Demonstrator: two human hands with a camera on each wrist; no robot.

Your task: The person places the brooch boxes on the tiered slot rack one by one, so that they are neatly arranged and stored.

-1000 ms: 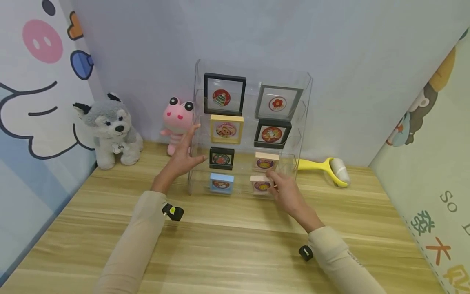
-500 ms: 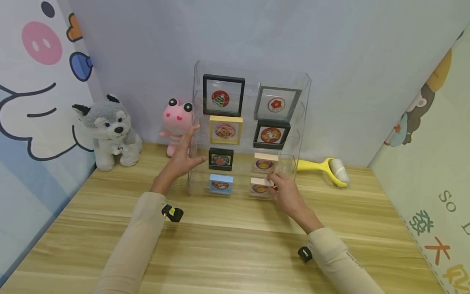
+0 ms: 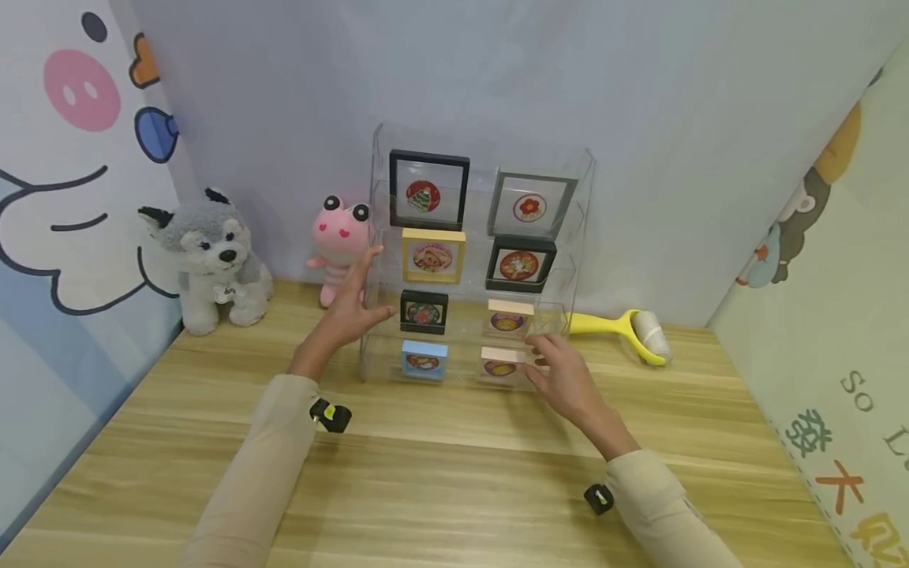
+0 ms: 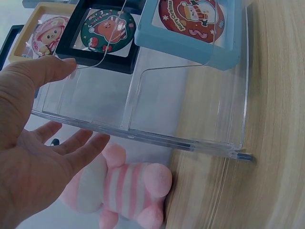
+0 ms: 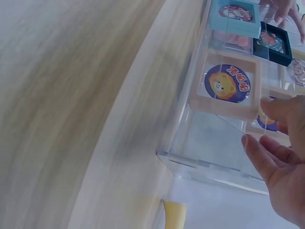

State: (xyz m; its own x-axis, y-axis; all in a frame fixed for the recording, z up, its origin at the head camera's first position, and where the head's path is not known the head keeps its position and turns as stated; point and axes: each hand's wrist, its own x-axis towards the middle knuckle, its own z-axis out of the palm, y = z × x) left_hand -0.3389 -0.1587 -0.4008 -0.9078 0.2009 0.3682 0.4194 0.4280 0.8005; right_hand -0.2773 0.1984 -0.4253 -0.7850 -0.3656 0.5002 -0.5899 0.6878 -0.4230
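A clear acrylic tiered stand [image 3: 465, 341] holds several small picture frames in two columns. My left hand [image 3: 348, 309] lies at its left side, fingers extended along the outer side and thumb [image 4: 57, 69] over the front. The nearest frames to it are black [image 3: 424, 312] and light blue [image 3: 424, 360]. My right hand [image 3: 568, 377] is beside the pale pink frame [image 3: 503, 365] on the lowest tier at right, fingers loosely bent and holding nothing. The thumb tip is close to that frame; I cannot tell if they touch. Another pale pink frame [image 3: 509, 318] sits one tier up.
A grey husky plush [image 3: 223, 260] and a pink frog-like plush [image 3: 339, 237] sit left of the stand. To the right lies a yellow-handled roller [image 3: 625, 325]. Higher tiers hold yellow [image 3: 433, 256], black [image 3: 521, 266] and grey [image 3: 531, 203] frames. The wooden table [image 3: 426, 481] extends in front.
My right hand has let go of the lowest pale pink frame and moved slightly right, its fingers loosening. The left hand keeps its place. The head view has shifted a little.
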